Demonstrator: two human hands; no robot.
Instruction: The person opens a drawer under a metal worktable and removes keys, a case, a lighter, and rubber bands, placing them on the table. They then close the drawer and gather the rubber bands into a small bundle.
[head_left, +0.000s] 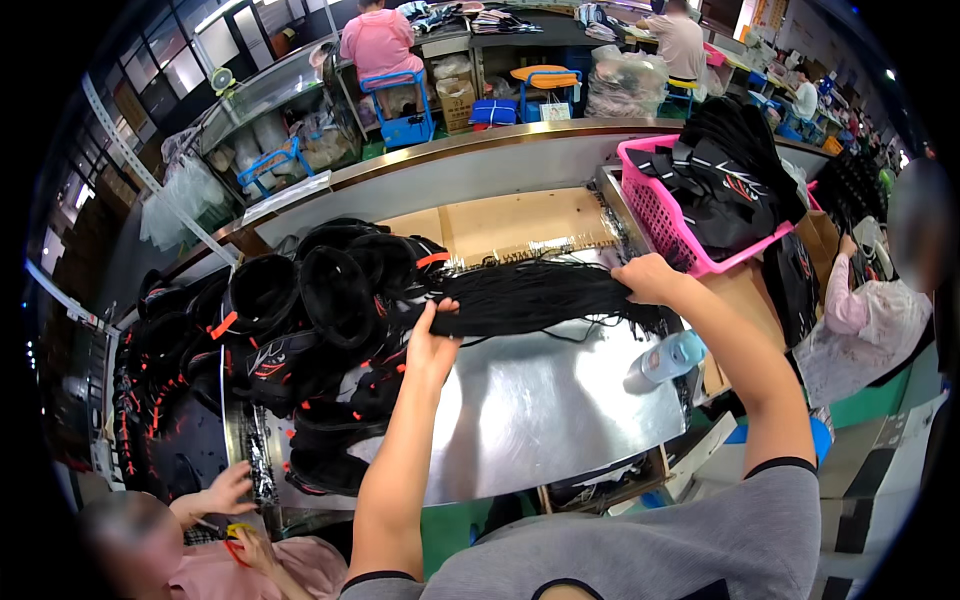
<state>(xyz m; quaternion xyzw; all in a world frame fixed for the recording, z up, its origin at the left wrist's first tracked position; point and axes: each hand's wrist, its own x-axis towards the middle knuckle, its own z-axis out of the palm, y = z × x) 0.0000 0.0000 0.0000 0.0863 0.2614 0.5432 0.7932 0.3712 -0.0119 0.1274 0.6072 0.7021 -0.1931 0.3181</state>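
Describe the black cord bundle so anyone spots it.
Find the metal tabletop in the centre. Near its far edge, between the wearer's left hand and right hand, stretches the black cord bundle. Long, thin strands set it apart from the hollow black shoe uppers heaped at left.

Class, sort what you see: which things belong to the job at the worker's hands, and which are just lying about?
Likely in the job:
- black cords, at left hand and right hand
- metal table, beneath
- black shoes, beside left hand

Apparently just about:
- bottle
- fan
- plastic bag
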